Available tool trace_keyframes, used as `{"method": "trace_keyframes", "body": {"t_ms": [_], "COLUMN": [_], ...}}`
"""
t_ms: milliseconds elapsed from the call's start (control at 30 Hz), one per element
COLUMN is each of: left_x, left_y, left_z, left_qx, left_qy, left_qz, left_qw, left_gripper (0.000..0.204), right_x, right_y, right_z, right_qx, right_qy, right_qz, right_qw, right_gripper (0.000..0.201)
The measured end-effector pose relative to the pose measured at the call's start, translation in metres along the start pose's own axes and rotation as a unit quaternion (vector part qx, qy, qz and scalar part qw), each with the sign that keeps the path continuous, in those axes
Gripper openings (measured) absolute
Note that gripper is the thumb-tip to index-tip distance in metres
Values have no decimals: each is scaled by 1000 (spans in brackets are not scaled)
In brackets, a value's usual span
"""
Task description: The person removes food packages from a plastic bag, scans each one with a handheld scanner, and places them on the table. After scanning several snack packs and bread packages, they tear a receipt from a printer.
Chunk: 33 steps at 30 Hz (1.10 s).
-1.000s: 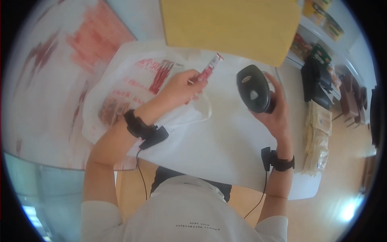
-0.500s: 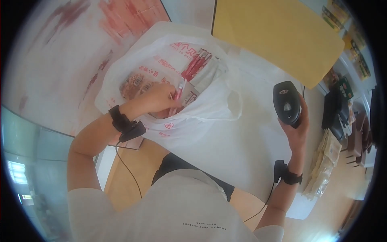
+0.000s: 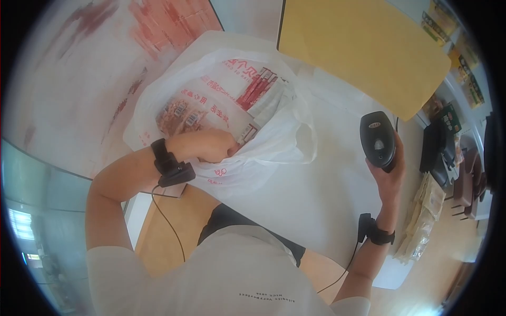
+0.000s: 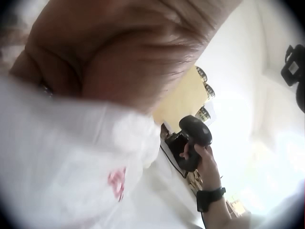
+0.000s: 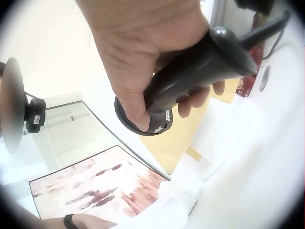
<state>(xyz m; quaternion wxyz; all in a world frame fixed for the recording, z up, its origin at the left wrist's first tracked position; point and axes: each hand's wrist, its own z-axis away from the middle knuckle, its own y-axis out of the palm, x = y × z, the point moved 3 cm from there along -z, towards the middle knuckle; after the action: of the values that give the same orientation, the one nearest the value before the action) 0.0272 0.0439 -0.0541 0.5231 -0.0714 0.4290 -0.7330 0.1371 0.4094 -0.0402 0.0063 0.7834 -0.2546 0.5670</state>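
In the head view my left hand (image 3: 213,146) is inside the front of a white plastic bag (image 3: 279,150) with red print. Its fingertips are hidden, so whether it holds anything is unclear; the left wrist view shows the bag's side covering the fingers of that hand (image 4: 114,57). Red-and-white stick packets (image 3: 258,89) and a clear pack of brownish pieces (image 3: 182,113) lie in the bag. On the right, my right hand (image 3: 389,176) grips a black handheld scanner (image 3: 377,141) above the table; the right wrist view shows fingers and thumb wrapped round its handle (image 5: 186,74).
A yellow board (image 3: 363,47) stands beyond the white table (image 3: 316,200). At the left is a panel with red and pink streaks (image 3: 89,79). Flat clear packs (image 3: 421,221) lie at the right edge, near a black device (image 3: 435,150) and shelves with packages.
My left hand has come down from above the table into the bag; the red packet it pinched is no longer visible in its fingers. The head view has shifted. My right hand keeps the scanner.
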Motion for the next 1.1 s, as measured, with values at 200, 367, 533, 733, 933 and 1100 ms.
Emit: {"method": "trace_keyframes", "body": {"t_ms": [200, 367, 533, 733, 933, 1100], "left_x": [19, 52, 57, 58, 19, -64], "left_y": [-62, -82, -93, -102, -102, -68], "left_z": [-33, -104, -136, -120, -48, -24], "left_qx": [-171, -334, -312, -264, -221, -156], "left_qy": [-65, -70, -135, -150, -26, 39], "left_qz": [139, -54, -27, -126, 309, 425], "left_qw": [973, 938, 940, 944, 925, 891], "left_gripper": [19, 23, 26, 36, 23, 25], "right_x": [0, -1, -5, -5, -7, -5], "right_y": [-3, -5, -7, -8, -10, -10], "right_z": [2, 2, 1, 2, 1, 2], "right_qx": [16, -13, -21, -36, -2, -2], "right_qy": [83, 20, 37, 64, 79, 85], "right_qz": [25, 34, 26, 33, 42, 37], "right_qw": [996, 999, 999, 997, 996, 996], "right_gripper": [76, 76, 76, 75, 76, 75]}}
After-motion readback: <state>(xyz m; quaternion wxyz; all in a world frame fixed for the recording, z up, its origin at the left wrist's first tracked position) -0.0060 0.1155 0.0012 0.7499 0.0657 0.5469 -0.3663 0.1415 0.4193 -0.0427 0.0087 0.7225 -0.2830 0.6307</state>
